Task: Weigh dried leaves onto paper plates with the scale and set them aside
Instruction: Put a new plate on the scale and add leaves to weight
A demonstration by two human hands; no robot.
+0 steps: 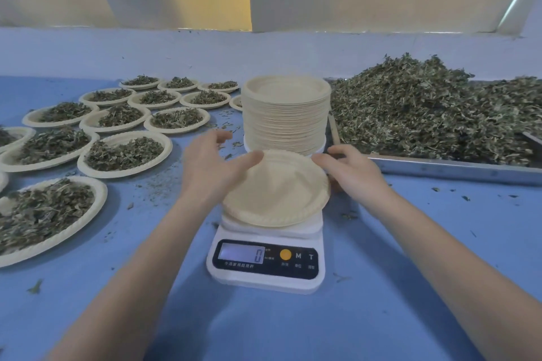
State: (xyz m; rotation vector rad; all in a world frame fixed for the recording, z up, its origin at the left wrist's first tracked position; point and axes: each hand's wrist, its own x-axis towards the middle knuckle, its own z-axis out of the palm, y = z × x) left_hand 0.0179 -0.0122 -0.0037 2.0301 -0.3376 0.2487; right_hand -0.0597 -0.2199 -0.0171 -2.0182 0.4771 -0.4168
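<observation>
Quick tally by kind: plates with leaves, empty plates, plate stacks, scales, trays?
Plates with leaves: 13
Plates cut off or hidden, contents unclear: 2
Empty plate on scale: 1
Plate stack: 1
Scale: 1
Tray of loose leaves: 1
Total: 19
</observation>
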